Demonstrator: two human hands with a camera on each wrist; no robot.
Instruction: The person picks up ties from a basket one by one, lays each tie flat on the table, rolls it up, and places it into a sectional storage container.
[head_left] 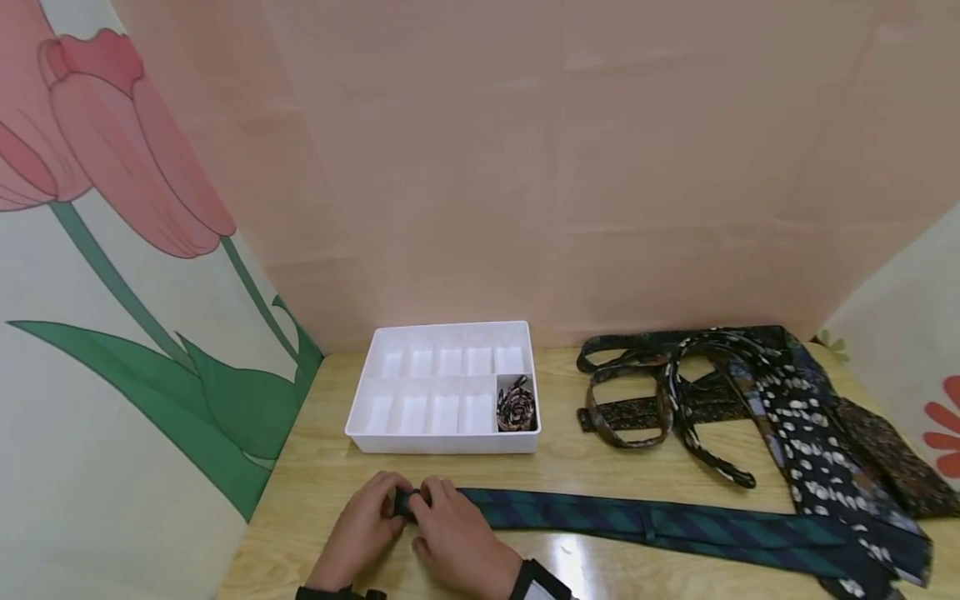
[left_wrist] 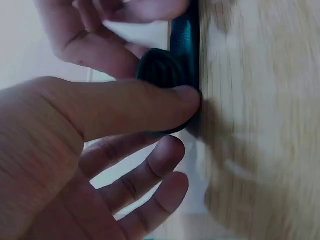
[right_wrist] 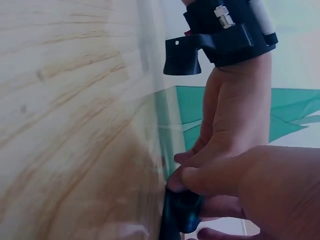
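A green and navy striped necktie (head_left: 555, 510) stretches across the wooden table, its wide end lying at the right over other ties. Its left end is wound into a small coil (left_wrist: 159, 67) standing on edge on the table. My left hand (head_left: 366, 523) pinches this coil, the thumb across its side in the left wrist view. From the other side, my right hand (head_left: 459, 533) holds the coil with thumb and fingers, beside the flat length. In the right wrist view, part of the dark coil (right_wrist: 186, 212) shows below the thumb.
Behind the hands stands a white divided tray (head_left: 442, 445); a rolled dark patterned tie (head_left: 516, 407) sits in its front right compartment. Several ties lie overlapped at the right, among them a black-and-white one (head_left: 806, 425) and a brown patterned one (head_left: 888, 450). A pinkish backdrop (head_left: 465, 167) rises behind.
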